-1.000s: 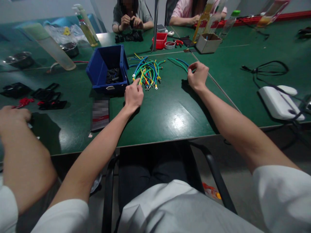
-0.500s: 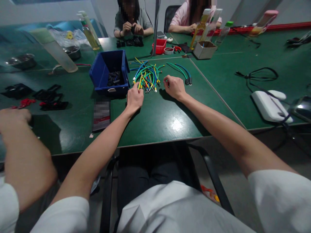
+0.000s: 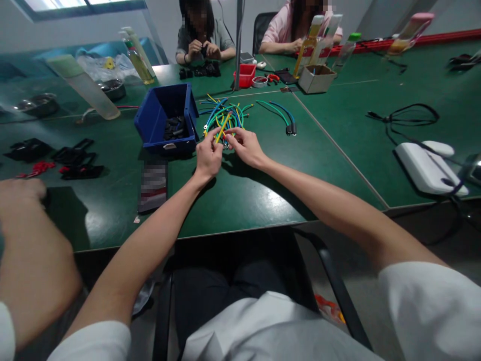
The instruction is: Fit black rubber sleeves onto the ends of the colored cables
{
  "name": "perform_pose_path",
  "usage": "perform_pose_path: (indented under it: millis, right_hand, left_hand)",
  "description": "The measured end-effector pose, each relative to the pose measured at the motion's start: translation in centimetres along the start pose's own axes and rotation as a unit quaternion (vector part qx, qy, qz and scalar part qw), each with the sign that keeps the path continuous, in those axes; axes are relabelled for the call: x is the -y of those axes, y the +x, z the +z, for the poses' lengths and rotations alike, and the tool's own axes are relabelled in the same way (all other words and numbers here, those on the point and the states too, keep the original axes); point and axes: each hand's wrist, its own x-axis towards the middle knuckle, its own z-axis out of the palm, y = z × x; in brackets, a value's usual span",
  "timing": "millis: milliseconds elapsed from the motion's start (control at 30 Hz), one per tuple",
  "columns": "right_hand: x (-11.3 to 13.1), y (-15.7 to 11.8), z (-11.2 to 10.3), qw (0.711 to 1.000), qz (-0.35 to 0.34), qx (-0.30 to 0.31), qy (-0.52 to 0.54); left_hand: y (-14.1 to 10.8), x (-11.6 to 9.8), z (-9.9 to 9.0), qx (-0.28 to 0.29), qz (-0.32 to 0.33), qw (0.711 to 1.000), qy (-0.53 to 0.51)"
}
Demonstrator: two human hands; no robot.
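My left hand (image 3: 209, 158) pinches a yellow wire (image 3: 224, 127), which slants up and to the right from its fingers. Close beside it, my right hand (image 3: 248, 147) has its thumb and fingertips drawn together near the wire's lower end; whatever they hold is too small to make out. Behind both hands lies a loose pile of green, blue and yellow wires (image 3: 236, 111) with metal ring terminals. To the right of the pile, a green and a blue wire (image 3: 281, 113) lie side by side, with black sleeves (image 3: 291, 129) at their near ends.
A blue bin (image 3: 165, 143) with small black parts stands left of the wires. A dark, blurred packet (image 3: 153, 188) lies in front of it. Black clips (image 3: 80, 160) and a neighbour's arm (image 3: 33, 250) are at left. A white device (image 3: 428, 168) with cables lies right. Two people sit opposite.
My right hand has moved left, from beside the pile to my left hand, its fingers unfolding into a pinch. The yellow wire in my left hand now tilts further right.
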Motion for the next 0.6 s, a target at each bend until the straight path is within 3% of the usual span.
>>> perform_pose_path:
  millis: [167, 333, 433, 600]
  right_hand:
    - [-0.5, 0.0, 0.0, 0.988, 0.099, -0.029, 0.114]
    - [-2.0, 0.5, -0.1, 0.979, 0.121, -0.072, 0.15]
    - [-2.8, 0.8, 0.0, 0.968, 0.119, -0.085, 0.203]
    - [-3.0, 0.9, 0.2, 0.947, 0.129, -0.168, 0.243]
  left_hand:
    - [-0.3, -0.2, 0.7, 0.05, 0.029, 0.998, -0.034]
    - [-0.4, 0.1, 1.1, 0.086, 0.047, 0.994, -0.055]
    - [-0.3, 0.2, 1.2, 0.071, 0.054, 0.993, -0.073]
    - [-0.2, 0.3, 1.3, 0.033, 0.037, 0.997, -0.056]
